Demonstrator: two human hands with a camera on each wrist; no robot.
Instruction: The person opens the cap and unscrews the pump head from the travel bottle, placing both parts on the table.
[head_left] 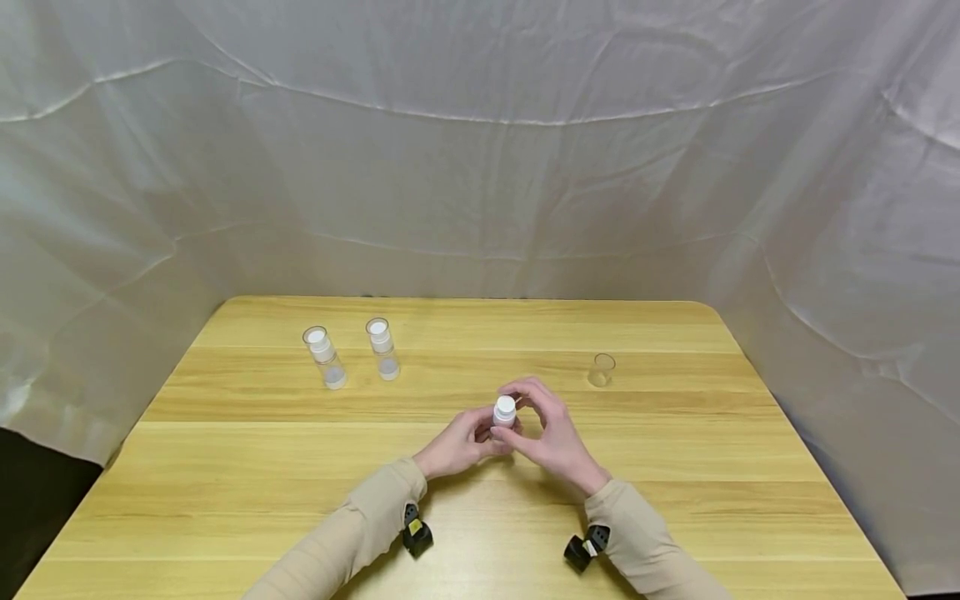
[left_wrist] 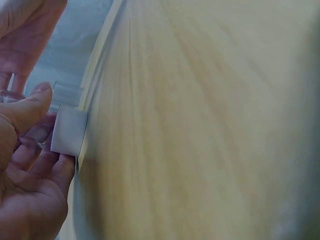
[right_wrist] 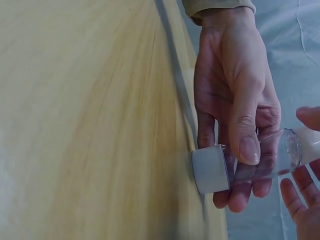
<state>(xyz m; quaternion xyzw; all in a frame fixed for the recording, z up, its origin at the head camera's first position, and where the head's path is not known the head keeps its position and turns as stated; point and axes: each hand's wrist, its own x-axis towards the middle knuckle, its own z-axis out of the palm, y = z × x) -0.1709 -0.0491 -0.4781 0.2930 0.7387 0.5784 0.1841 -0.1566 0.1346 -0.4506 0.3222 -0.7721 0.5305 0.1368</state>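
Note:
Near the middle of the table, a clear bottle with a white top (head_left: 505, 407) is between my two hands. Its white base (left_wrist: 69, 131) and see-through body (right_wrist: 272, 152) show in the wrist views. My left hand (head_left: 461, 443) grips the body, with the thumb across one side and the fingers beneath. At the white top, my right hand (head_left: 553, 433) has its thumb and fingers curled around the bottle. Only fingertips of the right hand (right_wrist: 306, 202) show in the right wrist view, so their exact contact is partly hidden.
Two similar clear bottles (head_left: 325, 357) (head_left: 383, 348) with white tops and bases stand at the back left. A small clear cap or cup (head_left: 602, 371) stands at the back right. Pale cloth (head_left: 480, 183) hangs behind the wooden table (head_left: 675, 467).

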